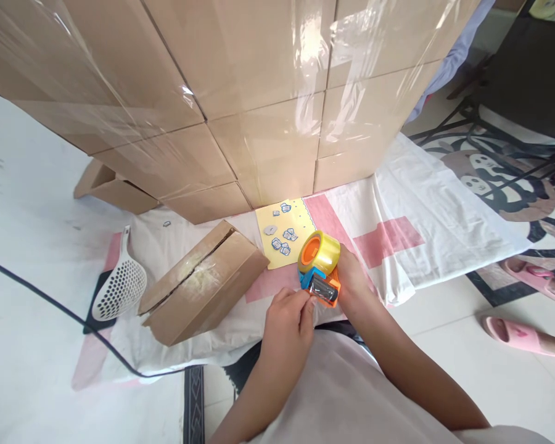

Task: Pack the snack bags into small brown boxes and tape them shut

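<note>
My right hand is closed around an orange and blue tape dispenser, mostly hidden behind it. A wide roll of yellowish tape sits on the dispenser, and a dark roller shows at its lower end. My left hand pinches at that end, thumb and forefinger together on what looks like the loose end of the tape. To the left of both hands, a closed cardboard box with clear tape on it lies on the cloth.
Stacked cardboard boxes wrapped in clear film rise ahead. A yellow sheet with small drawings lies at their foot. On the left are a white perforated skimmer and a black cable. Another person's feet in pink slippers are at right.
</note>
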Tool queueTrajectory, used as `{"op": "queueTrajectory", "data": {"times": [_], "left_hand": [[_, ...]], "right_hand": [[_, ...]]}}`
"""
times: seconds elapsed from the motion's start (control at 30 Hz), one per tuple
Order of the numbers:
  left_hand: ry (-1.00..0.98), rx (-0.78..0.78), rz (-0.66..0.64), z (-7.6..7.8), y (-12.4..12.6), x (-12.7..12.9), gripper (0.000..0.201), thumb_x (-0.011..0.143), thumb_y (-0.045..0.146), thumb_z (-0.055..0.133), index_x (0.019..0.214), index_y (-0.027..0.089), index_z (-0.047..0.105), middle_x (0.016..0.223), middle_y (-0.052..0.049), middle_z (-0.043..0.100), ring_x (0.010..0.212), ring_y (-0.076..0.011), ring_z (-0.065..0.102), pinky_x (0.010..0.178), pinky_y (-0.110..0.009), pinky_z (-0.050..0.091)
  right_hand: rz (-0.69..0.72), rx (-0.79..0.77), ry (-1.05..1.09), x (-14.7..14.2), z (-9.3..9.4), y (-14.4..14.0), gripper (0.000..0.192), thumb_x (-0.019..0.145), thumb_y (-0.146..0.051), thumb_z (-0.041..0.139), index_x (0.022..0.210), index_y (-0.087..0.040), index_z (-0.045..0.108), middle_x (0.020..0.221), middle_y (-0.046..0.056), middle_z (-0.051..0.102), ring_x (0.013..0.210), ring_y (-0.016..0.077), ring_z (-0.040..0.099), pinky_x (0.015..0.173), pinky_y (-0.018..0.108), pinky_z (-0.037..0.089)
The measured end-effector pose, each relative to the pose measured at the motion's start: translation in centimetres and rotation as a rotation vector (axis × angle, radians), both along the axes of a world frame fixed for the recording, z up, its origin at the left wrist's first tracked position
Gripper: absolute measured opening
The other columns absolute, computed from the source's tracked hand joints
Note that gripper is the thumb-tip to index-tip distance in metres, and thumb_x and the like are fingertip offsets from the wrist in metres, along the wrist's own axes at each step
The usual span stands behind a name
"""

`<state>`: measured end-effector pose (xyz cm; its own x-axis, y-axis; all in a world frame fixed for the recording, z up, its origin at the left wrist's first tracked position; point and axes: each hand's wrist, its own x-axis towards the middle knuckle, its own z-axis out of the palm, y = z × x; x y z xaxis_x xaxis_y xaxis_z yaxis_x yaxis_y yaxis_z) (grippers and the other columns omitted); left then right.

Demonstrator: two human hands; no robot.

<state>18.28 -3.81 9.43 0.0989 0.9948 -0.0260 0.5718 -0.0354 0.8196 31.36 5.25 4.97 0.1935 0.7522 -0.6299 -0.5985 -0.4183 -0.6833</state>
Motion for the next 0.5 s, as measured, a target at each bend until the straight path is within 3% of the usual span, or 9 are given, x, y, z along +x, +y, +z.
{"op": "queueTrajectory", "data": {"times": [0.13, 0.4, 0.5], "left_hand": [[-0.141, -0.134, 0.007, 0.0, -0.3, 0.0, 0.029, 0.097, 0.031, 0.05, 0.077, 0.02, 0.067, 0.069, -0.003, 0.054, 0.067, -0.0158, 0.053, 0.048, -0.022, 0.033], [-0.097, 0.074, -0.067, -0.2, -1.0, 0.4, 0.029, 0.099, 0.024, 0.049, 0.08, 0.021, 0.07, 0.071, -0.004, 0.065, 0.074, -0.0177, 0.057, 0.069, -0.028, 0.045], [-0.116, 0.078, -0.039, -0.6, -1.2, 0.3, 0.03, 0.099, 0.028, 0.052, 0.077, 0.021, 0.07, 0.07, -0.003, 0.065, 0.074, -0.0175, 0.059, 0.073, -0.029, 0.046]], "right_hand": [[0.003, -0.003, 0.009, 0.1, 0.7, -0.3, 0.021, 0.067, -0.03, 0.072, 0.071, -0.022, 0.054, 0.059, -0.006, 0.052, 0.051, 0.0113, 0.048, 0.045, 0.026, 0.039], [0.124, -0.04, 0.01, 0.4, 2.0, -1.5, 0.026, 0.072, -0.033, 0.069, 0.064, -0.024, 0.046, 0.05, -0.005, 0.044, 0.045, 0.0125, 0.041, 0.042, 0.029, 0.039], [0.109, 0.062, -0.12, 0.4, 2.0, -1.8, 0.026, 0.073, -0.037, 0.068, 0.061, -0.024, 0.049, 0.049, -0.002, 0.046, 0.045, 0.0148, 0.045, 0.042, 0.031, 0.042]]}}
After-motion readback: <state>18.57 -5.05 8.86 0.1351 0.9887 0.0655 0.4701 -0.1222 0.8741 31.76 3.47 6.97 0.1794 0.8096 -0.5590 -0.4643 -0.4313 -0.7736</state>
